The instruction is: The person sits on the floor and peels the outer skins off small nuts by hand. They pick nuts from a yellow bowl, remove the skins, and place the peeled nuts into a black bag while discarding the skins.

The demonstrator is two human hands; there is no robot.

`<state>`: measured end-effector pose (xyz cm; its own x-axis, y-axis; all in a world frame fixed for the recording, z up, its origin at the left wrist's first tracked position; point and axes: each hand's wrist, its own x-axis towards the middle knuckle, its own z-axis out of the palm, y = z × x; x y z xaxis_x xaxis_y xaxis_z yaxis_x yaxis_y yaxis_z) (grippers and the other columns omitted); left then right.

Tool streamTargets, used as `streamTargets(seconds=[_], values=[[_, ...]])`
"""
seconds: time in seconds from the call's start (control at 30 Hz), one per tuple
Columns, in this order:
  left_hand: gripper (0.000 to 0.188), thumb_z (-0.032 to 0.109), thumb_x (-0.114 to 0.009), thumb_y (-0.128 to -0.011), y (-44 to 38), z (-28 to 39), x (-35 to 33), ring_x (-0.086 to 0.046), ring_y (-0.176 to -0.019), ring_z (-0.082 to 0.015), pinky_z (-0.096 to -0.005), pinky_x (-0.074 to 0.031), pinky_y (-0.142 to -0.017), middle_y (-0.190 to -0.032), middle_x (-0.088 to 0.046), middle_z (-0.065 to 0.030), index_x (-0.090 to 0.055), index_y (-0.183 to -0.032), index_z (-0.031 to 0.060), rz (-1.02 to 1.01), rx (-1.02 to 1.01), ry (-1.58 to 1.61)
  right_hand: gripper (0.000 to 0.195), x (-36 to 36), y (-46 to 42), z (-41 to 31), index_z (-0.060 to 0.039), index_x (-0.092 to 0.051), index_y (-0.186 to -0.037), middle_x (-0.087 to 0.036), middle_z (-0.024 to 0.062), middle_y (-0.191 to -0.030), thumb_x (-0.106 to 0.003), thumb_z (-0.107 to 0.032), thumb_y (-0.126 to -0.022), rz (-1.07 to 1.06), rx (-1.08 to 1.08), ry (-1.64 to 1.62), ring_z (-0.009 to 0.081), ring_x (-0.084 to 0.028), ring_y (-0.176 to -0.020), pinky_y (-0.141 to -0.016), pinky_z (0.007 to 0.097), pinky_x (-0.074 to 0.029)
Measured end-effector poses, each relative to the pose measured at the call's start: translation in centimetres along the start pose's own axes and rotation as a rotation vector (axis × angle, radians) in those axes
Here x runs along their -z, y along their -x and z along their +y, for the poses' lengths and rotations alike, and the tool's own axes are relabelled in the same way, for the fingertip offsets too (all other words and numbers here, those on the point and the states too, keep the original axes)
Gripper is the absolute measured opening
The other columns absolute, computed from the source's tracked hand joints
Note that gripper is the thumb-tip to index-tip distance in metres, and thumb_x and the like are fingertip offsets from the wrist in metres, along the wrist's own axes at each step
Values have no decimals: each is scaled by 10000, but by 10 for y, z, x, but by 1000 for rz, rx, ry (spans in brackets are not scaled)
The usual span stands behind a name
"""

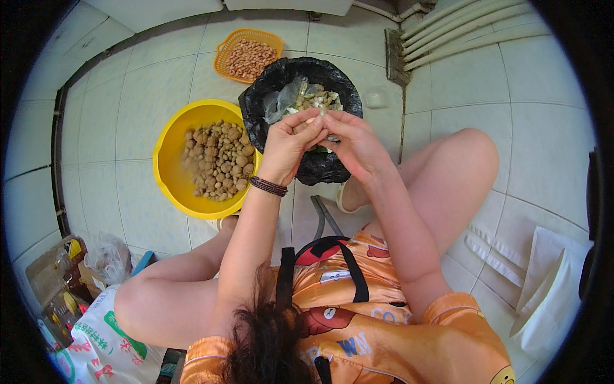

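Note:
My left hand (pixel 289 144) and my right hand (pixel 359 142) meet at the fingertips over a bin lined with a black plastic bag (pixel 331 169). Between them they pinch a small pale piece (pixel 322 112), apparently a peanut shell. Something pinkish, perhaps a peanut kernel, shows within my left fingers, partly hidden. Below the hands the bin holds broken shells (pixel 319 98) and a crumpled clear plastic bag (pixel 283 101). Left of it, a yellow basin (pixel 168 144) contains walnuts and unshelled peanuts (pixel 220 158). Shelled peanuts (pixel 251 57) lie in an orange basket (pixel 220 65) behind.
A small clear plastic piece (pixel 376 98) lies on the tiled floor right of the bin. Pipes (pixel 460 33) run at the back right. A white printed bag (pixel 105 336) and a clear plastic bag (pixel 109 259) are at left. White sheet-like material (pixel 547 288) stands at right.

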<state>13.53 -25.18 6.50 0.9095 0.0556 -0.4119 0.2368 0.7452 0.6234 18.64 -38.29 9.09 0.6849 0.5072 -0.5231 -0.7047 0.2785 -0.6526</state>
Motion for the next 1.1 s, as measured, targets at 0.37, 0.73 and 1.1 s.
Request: streamTargets(seconds=[0.37, 0.73, 1.1], values=[[282, 42, -537, -898, -1, -3, 9, -597, -994, -182, -263, -501, -878, -1093, -590, -121, -524, -1158, -65, -32, 129, 63, 125, -1, -5, 17, 10, -570, -942, -615, 64, -870, -603, -26, -828, 206, 585, 740, 114, -580, -777, -679, 253, -479], [199, 142, -492, -910, -16, 35, 130, -428, -620, -55, -184, -356, -525, -712, -489, 23, -570, -1013, -10, 389, 20, -241, 207, 4, -13, 16, 0, -636, -960, -638, 125, -906, -647, -128, -798, 353, 644, 1189, 240, -597, -807, -717, 316, -467], [309, 105, -592, -801, -19, 6, 246, -639, -844, -281, -356, -520, -719, -965, -653, -180, -637, -1101, 47, 626, 109, -1666, 137, 4, -17, 21, 21, -631, -920, -640, 106, -834, -597, -84, -838, 314, 506, 1020, 168, -614, -741, -680, 274, -479]])
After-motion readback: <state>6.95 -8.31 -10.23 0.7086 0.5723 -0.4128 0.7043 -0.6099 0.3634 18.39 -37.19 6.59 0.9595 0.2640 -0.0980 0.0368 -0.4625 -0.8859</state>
